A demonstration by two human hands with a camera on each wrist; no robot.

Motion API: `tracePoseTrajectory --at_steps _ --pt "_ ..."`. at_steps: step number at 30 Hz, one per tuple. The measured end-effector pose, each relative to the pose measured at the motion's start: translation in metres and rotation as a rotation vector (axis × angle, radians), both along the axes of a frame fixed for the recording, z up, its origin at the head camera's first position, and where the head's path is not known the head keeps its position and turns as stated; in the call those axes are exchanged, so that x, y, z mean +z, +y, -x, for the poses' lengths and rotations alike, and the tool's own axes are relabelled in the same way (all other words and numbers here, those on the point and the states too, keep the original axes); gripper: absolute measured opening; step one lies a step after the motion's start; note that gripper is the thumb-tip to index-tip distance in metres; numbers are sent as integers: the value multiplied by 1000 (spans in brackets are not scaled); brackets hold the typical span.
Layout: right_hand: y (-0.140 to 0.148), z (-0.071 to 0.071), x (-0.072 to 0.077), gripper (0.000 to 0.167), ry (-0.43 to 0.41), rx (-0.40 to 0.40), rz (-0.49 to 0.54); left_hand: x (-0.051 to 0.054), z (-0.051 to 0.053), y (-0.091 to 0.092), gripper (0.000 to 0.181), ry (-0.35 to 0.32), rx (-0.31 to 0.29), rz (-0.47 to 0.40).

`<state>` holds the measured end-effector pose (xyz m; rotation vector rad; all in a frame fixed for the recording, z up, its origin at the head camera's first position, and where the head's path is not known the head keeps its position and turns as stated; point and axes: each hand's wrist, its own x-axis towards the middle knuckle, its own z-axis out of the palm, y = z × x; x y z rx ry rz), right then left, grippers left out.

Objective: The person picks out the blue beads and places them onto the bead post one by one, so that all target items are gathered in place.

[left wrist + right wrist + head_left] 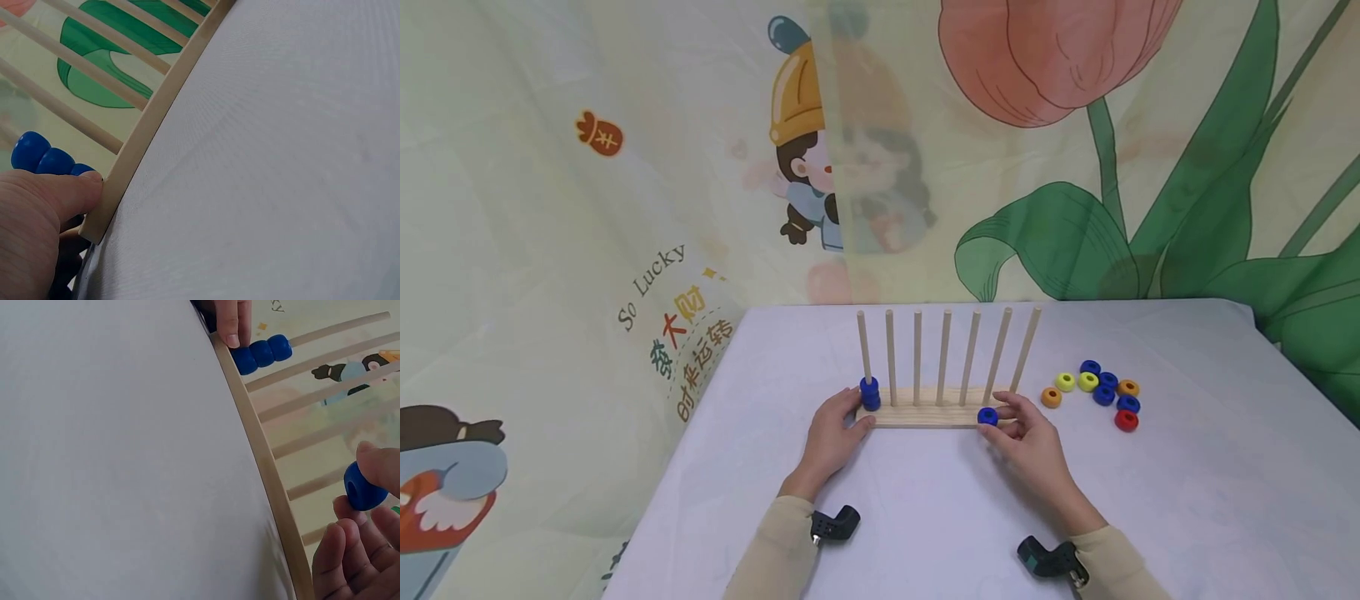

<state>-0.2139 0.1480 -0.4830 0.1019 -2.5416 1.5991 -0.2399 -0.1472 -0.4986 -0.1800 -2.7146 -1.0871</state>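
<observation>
A wooden base (925, 417) with seven upright pegs stands on the table. Three blue beads (265, 354) are stacked on its leftmost peg. The left hand (835, 437) grips the base's left end, thumb on the front edge beside the stack; in the left wrist view the left hand (37, 219) is partly cut off. Between thumb and fingers the right hand (1033, 446) pinches one blue bead (987, 416) in front of the right-hand pegs. The right wrist view shows this bead (365, 487) off the pegs, its hole visible, in the right hand (369, 531).
Right of the base lie loose beads: several blue, two yellow (1064, 382), two orange (1051, 397) and one red (1126, 420). A white cloth (940, 508) covers the table. Behind it hangs a printed curtain (700, 167). Each wrist wears a black camera (1051, 558).
</observation>
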Motion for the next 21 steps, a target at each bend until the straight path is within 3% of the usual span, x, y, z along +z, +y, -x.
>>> tracePoseTrajectory --at_steps 5,9,18,21 --pt "-10 -1 1 35 -5 41 37 0 1 1 50 -8 3 2" --pt "-22 1 4 33 27 77 39 0 1 0 50 -19 7 1" --pt "-55 9 28 36 257 136 -17 -1 0 0 51 -27 9 -6" --pt "-63 13 39 36 293 155 -16 0 0 0 52 -22 6 -2"
